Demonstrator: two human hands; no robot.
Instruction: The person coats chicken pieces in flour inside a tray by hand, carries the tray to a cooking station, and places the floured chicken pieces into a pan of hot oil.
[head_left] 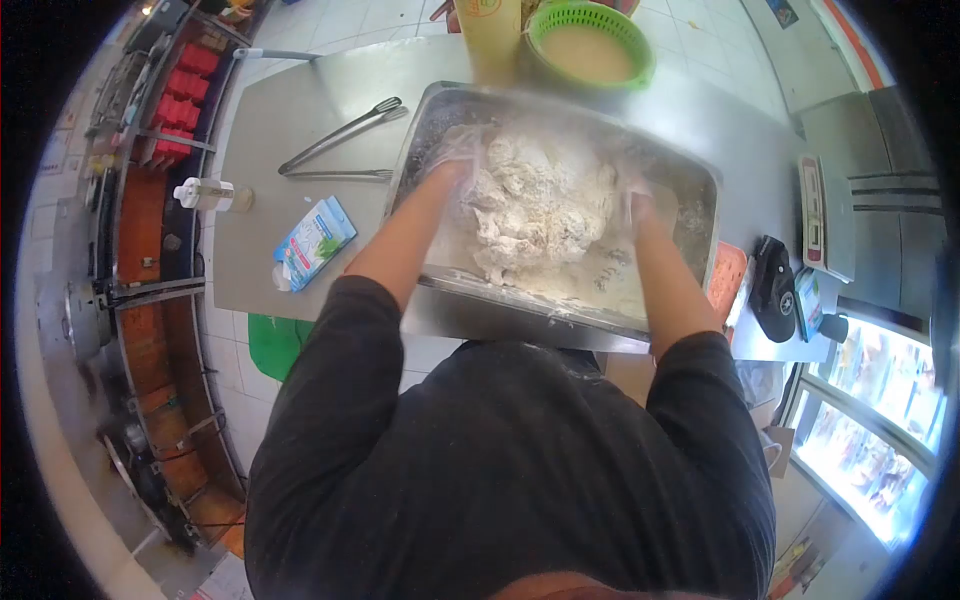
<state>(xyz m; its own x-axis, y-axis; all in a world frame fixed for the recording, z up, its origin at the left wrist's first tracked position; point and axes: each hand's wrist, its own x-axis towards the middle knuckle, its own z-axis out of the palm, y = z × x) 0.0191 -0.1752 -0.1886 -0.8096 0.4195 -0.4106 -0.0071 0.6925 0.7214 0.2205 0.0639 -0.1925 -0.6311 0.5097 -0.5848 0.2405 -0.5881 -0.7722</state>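
One deep rectangular metal tray point(715, 230) sits by the near edge of the steel worktop point(330, 95), where a hard pull could slide it off. Inside, the right hand point(455, 158) and left hand point(638, 205) flank a lumpy flour-coated mass point(545, 215), fingers too hidden to tell; brisk tossing could spill flour towards the green plastic basket point(630, 40) at the far edge.
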